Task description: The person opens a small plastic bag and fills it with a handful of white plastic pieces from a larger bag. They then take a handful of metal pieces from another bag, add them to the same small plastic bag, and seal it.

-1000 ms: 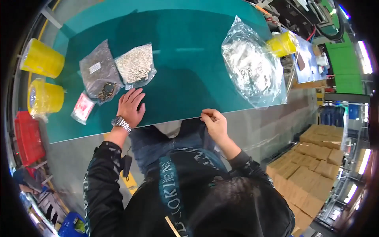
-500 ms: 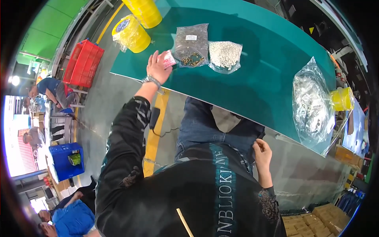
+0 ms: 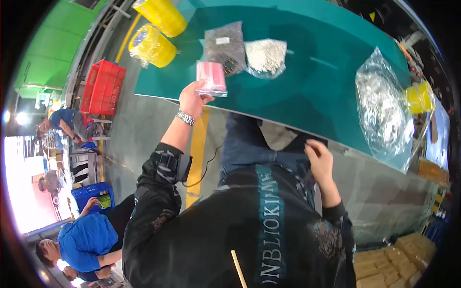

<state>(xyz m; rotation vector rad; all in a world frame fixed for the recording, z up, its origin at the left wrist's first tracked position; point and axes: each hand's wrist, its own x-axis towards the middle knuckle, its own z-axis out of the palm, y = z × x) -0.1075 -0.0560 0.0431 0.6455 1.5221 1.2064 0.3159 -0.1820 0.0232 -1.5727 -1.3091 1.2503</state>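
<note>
My left hand (image 3: 193, 102) is closed on the lower edge of a flat pink-and-white packet in clear plastic (image 3: 210, 77), held above the table's near edge. Just beyond it on the green table (image 3: 307, 105) lies a clear bag with small dark pieces (image 3: 224, 48). To that bag's right is a clear bag of small white pieces (image 3: 266, 57). My right hand (image 3: 320, 163) hangs by my jeans below the table edge. Its fingers are loosely bent, thumb and forefinger a little apart, with nothing visible in them.
Yellow tape rolls (image 3: 161, 48) stand at the table's far left. A large clear plastic bag (image 3: 384, 108) and another yellow roll (image 3: 419, 97) are at the right end. Left lie a red crate (image 3: 103, 89) and a blue bin (image 3: 86, 196); a person in blue (image 3: 86, 240) is nearby.
My left hand has picked the pink-and-white packet up from the table and drawn it toward me. My right hand has risen slightly toward the table edge.
</note>
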